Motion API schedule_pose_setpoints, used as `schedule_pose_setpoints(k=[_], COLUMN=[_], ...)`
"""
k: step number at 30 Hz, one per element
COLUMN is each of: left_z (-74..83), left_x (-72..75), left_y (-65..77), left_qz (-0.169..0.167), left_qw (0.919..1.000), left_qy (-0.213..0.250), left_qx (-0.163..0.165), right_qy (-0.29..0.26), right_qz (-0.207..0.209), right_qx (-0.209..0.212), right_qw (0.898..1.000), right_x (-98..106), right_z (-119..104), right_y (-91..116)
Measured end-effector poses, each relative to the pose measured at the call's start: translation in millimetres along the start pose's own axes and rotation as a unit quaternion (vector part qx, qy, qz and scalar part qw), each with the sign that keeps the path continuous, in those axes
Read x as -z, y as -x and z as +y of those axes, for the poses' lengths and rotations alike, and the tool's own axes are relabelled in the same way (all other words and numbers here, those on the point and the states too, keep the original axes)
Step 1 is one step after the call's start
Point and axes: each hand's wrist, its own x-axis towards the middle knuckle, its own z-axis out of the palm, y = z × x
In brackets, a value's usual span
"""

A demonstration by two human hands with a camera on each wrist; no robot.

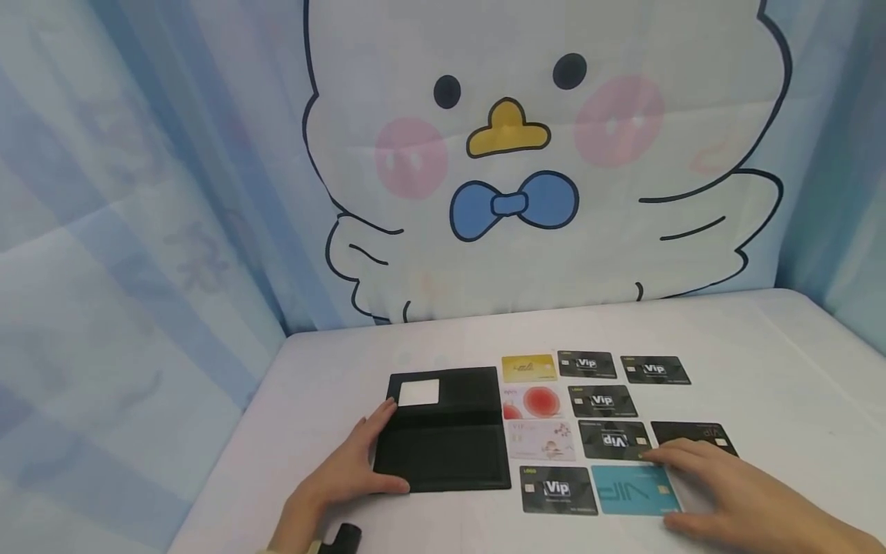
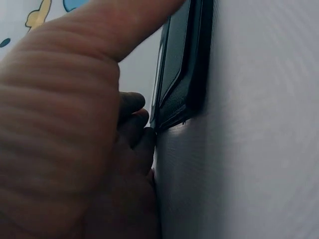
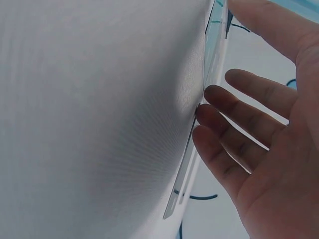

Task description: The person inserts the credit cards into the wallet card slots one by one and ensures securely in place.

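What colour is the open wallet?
The wallet is black; the head view shows it best.

The head view looks forward and a bit down at the desk (image 1: 782, 362). It is the farthest back, so it sees the left hand (image 1: 346, 465), the right hand (image 1: 727, 485) and, at 12 o'clock, the big chick picture (image 1: 512, 169).

The left wrist view is low, very close and tipped sideways: desk at 3 o'clock, hand at 9 o'clock. It shares the black wallet (image 1: 443, 455) and the chick's bow with the head view.

The right wrist view tips the other way, desk at 9 o'clock. It shares the blue card (image 1: 631, 491) with the head view.
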Motion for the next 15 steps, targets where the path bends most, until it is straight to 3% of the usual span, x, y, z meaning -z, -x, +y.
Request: schedule_pose_setpoints(k=[15], left_z=[1.5], left_x=[0.2], left_y=[1.3], left_qz=[-0.015], left_qw=[0.9998], left_qy=[-0.011], left_qx=[0.003], right_qy=[0.013], right_qz=[-0.011], right_qx=[0.005], right_qw=[1.0], right_x=[2.6], right_z=[-1.6], right_y=[-2.9])
